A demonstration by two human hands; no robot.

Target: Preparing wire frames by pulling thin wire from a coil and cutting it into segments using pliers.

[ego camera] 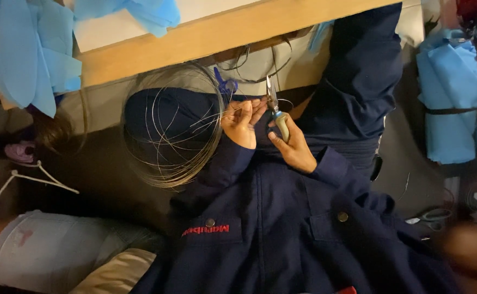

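My left hand [239,124] pinches the ends of thin steel wire between its fingertips. The wire belongs to a loose coil [165,136] that rests over my left knee in dark blue trousers. My right hand [291,148] is closed on the pale handles of small pliers [275,106]. The metal jaws point up, right beside the left fingertips and the wire ends. Both hands meet above my lap, with the sleeves of my navy jacket [282,218] below them.
A wooden board edge [206,38] crosses the top. Light blue fabric lies at top left [26,60], and a tied blue bundle [456,98] stands at right. Scissors [432,215] lie at lower right. A white cord [26,177] and pale denim [48,250] are at left.
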